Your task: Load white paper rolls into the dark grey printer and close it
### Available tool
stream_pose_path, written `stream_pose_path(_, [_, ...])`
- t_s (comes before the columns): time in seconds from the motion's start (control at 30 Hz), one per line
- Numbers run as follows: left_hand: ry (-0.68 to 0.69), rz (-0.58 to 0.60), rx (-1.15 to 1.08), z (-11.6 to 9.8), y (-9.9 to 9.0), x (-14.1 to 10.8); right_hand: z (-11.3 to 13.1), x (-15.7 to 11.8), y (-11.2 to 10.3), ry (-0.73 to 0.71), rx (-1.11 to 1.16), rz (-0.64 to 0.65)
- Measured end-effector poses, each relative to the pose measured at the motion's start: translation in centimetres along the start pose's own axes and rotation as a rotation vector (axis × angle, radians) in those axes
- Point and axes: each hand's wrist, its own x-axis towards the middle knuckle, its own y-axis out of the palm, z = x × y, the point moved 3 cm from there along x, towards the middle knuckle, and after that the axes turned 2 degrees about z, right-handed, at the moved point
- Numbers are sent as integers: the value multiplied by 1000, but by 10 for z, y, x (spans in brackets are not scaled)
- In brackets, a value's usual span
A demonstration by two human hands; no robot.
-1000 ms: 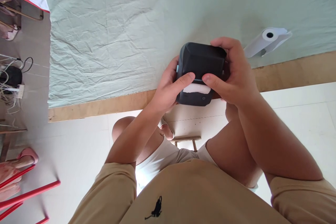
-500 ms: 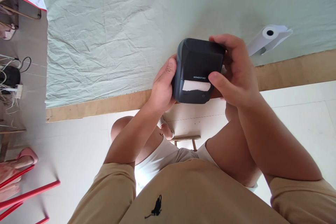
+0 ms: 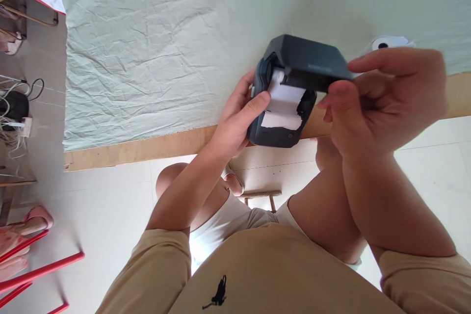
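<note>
A dark label printer (image 3: 274,138) is held up over the table's near edge. My left hand (image 3: 239,115) grips its left side, the thumb lying over the rim beside the paper. My right hand (image 3: 379,98) pinches the corner of the printer's lid (image 3: 311,54), which stands raised from the body. White paper (image 3: 285,100) shows inside the printer, and its torn end lies over the front. Behind my right hand, a white paper roll (image 3: 392,42) rests on the table, mostly hidden.
Wrinkled pale green cloth (image 3: 147,59) covers the table, whose wooden edge (image 3: 140,149) is bare. On the left are tangled cables (image 3: 14,122), red bars (image 3: 44,272) and a person's foot in a pink slipper (image 3: 39,216). A wooden stool (image 3: 261,195) shows below.
The printer's lid has swung up, uncovering the paper inside. My right hand has moved right with the lid's corner. My left thumb has shifted onto the printer's inner rim.
</note>
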Motion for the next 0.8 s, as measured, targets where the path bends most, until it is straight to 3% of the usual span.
stream_pose_path(0.07, [52, 17, 57, 0, -1, 0, 9, 2, 2, 121, 11, 9])
stream_pose_path(0.13, [86, 53, 89, -1, 0, -1, 16, 6, 2, 119, -32, 65])
stream_pose_path(0.23, [108, 106, 150, -4, 3, -2, 17, 11, 2, 85, -190, 268])
stream_pose_path(0.37, [80, 124, 227, -5, 2, -5, 12, 13, -1, 165, -346, 577])
stream_pose_path(0.43, [88, 140, 236, -5, 1, -5, 14, 13, -3, 109, -378, 657])
stream_pose_path(0.57, [90, 156, 224, -3, -1, -4, 17, 13, -5, 22, -399, 680])
stream_pose_path(0.8, [48, 156, 228, -3, -1, -2, 14, 10, -3, 149, -431, 607])
